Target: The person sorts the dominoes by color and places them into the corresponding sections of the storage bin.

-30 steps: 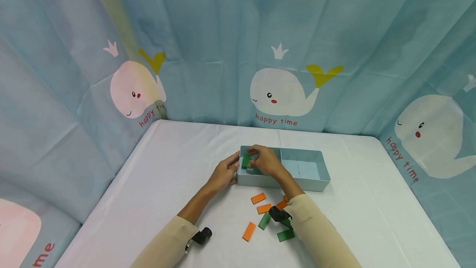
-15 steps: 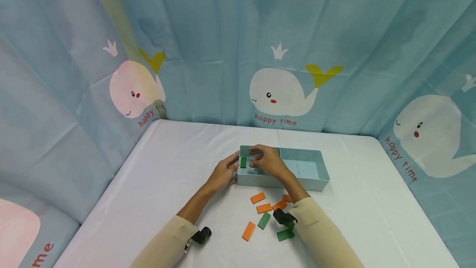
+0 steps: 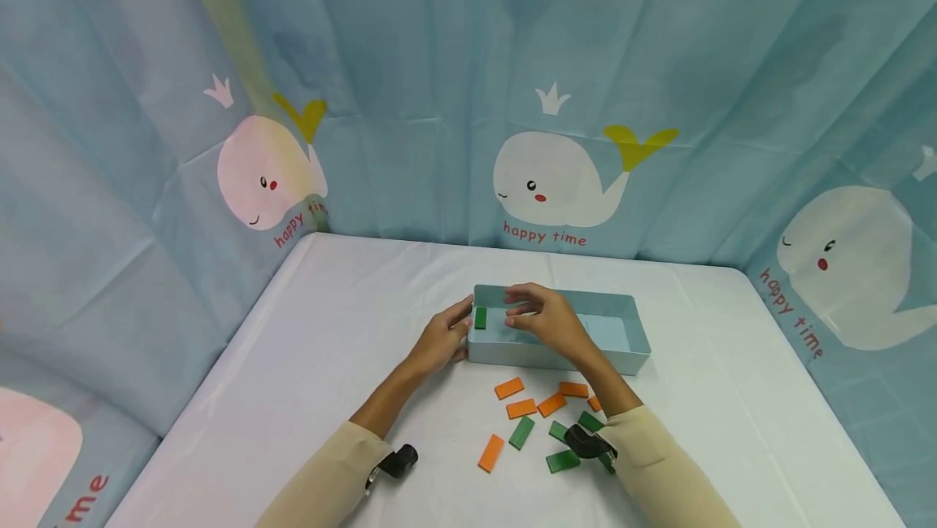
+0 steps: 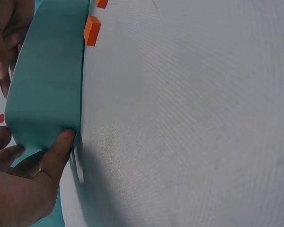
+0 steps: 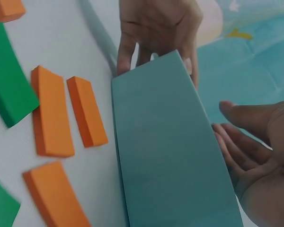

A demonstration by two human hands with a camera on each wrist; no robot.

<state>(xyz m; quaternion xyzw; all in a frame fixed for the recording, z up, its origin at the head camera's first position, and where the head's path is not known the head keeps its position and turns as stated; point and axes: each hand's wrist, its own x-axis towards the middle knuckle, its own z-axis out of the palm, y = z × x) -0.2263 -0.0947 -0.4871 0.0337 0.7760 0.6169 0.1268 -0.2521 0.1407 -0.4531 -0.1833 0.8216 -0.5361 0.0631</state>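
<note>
A pale teal two-compartment box (image 3: pixel 505 353) lies lengthwise across the white table. My left hand (image 3: pixel 437 339) is at its left end, fingers fairly straight, fingertips against the outside of the end wall. In the left wrist view, one fingertip of the left hand (image 4: pixel 26 191) touches the box's lower corner. A green block (image 3: pixel 480 317) sits inside the left compartment, close to its end wall. Over that compartment, to the right of the green block, is my right hand (image 3: pixel 545 318). Its thumb and fingers are spread apart with nothing between them, as the right wrist view also shows.
Several orange blocks (image 3: pixel 521 408) and several green blocks (image 3: pixel 563 461) lie scattered in front of the box. The right forearm passes over some of them. Behind the table hangs a light blue whale-print curtain (image 3: pixel 410 178).
My right hand has let go of the green block in the left compartment and moved away to the right. The left hand has stayed at the box's end.
</note>
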